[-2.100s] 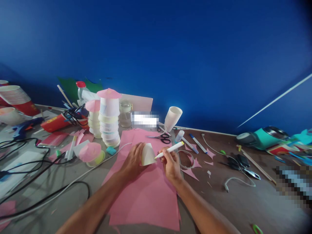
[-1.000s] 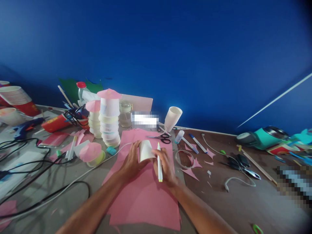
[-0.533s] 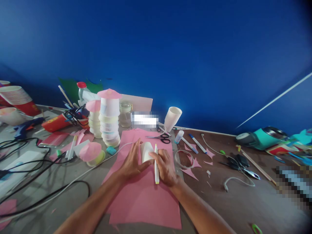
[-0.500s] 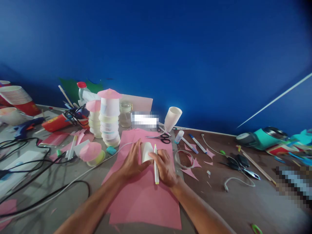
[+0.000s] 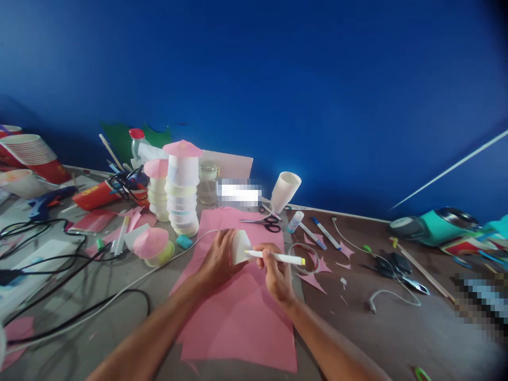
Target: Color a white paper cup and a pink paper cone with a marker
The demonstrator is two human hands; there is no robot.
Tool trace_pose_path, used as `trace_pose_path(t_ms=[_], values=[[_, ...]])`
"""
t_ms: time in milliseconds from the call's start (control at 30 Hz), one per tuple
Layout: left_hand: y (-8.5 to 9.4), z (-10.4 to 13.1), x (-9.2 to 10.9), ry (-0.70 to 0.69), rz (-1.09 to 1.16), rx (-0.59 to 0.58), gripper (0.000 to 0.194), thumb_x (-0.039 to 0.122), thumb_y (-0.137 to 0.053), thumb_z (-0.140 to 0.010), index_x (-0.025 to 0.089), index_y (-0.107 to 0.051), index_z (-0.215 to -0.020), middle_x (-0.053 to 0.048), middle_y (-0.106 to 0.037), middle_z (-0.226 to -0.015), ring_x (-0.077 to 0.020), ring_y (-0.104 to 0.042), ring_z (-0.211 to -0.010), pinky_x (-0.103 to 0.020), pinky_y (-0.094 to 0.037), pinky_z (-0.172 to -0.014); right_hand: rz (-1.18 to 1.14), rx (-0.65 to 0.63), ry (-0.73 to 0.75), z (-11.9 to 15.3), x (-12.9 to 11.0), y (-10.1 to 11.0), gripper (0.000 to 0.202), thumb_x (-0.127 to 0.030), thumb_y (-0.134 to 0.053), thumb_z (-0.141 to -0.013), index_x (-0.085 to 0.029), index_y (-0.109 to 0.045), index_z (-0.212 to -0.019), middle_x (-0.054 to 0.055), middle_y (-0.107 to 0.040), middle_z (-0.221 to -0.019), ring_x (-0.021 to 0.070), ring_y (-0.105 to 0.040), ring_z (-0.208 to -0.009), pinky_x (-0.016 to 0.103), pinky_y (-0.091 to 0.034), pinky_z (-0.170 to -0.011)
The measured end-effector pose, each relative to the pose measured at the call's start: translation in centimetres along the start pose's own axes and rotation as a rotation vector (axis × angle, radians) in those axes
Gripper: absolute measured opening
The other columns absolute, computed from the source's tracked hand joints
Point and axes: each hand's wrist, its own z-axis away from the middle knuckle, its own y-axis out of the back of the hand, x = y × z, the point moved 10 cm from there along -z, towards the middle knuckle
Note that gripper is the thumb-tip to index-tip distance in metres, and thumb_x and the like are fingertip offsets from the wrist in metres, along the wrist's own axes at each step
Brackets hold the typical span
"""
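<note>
My left hand (image 5: 219,259) is wrapped round the side of a small white paper cup (image 5: 240,246), partly hidden by the fingers, over the pink paper (image 5: 238,328). In my right hand (image 5: 277,275) is a white marker with yellow ends (image 5: 283,257), pinched between thumb and fingers. It lies almost level, its yellow tip at the cup's right side; whether it touches I cannot tell. Beyond the hands, black-handled scissors (image 5: 272,225) rest on the pink paper. To the left stand a tall stack of white cups (image 5: 182,198) with a pink cone top and a shorter stack (image 5: 157,193).
A white cup (image 5: 286,190) stands tilted near the wall. Right of the paper are a glue bottle (image 5: 295,222), blue-and-white markers (image 5: 326,233) and pink scraps (image 5: 313,283). Black cables (image 5: 119,296) cross the left side. A teal bottle (image 5: 436,227) lies far right.
The marker has swung from upright to nearly level, its yellow tip now pointing left at the cup. My right hand has turned with it. My left hand keeps its hold on the cup.
</note>
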Motion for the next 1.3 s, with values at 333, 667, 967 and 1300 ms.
trace_pose_path(t_ms=[333, 667, 967, 1300], values=[[-0.2, 0.2, 0.2, -0.032, -0.012, -0.014, 0.064, 0.038, -0.069, -0.084, 0.017, -0.035, -0.134, -0.016, -0.056, -0.121, -0.0329, -0.055, -0.112, -0.051, -0.053, -0.094, 0.011, -0.007, -0.076, -0.3, 0.4, -0.2, 0.048, -0.058, -0.048, -0.091, -0.019, -0.063, -0.068, -0.005, -0.041, -0.052, 0.0106, -0.035, -0.048, 0.025, -0.029, -0.047], [0.1, 0.2, 0.6, -0.051, 0.005, -0.004, 0.067, 0.033, -0.069, -0.083, 0.017, -0.033, -0.136, -0.018, -0.055, -0.121, -0.0345, -0.054, -0.113, -0.053, -0.052, -0.092, 0.067, -0.063, 0.001, -0.3, -0.5, -0.8, 0.043, -0.052, -0.047, -0.094, -0.021, -0.062, -0.067, -0.004, -0.041, -0.052, 0.0123, -0.036, -0.048, 0.027, -0.033, -0.048], [0.3, 0.3, 1.0, -0.090, 0.014, 0.010, 0.062, 0.027, -0.065, -0.085, 0.016, -0.032, -0.137, -0.017, -0.054, -0.121, -0.0338, -0.053, -0.114, -0.053, -0.052, -0.094, 0.107, -0.054, 0.021, -0.4, -0.9, -1.0, 0.040, -0.049, -0.049, -0.092, -0.019, -0.061, -0.068, -0.003, -0.046, -0.055, 0.0119, -0.040, -0.051, 0.026, -0.035, -0.050], [0.2, 0.3, 0.7, -0.057, 0.043, -0.002, 0.069, 0.031, -0.070, -0.082, 0.018, -0.032, -0.138, -0.017, -0.054, -0.123, -0.0338, -0.053, -0.116, -0.054, -0.052, -0.096, -0.008, 0.012, -0.109, -0.4, 1.0, -0.1, 0.043, -0.051, -0.050, -0.091, -0.019, -0.061, -0.064, -0.005, -0.038, -0.050, 0.0102, -0.035, -0.048, 0.024, -0.028, -0.046]])
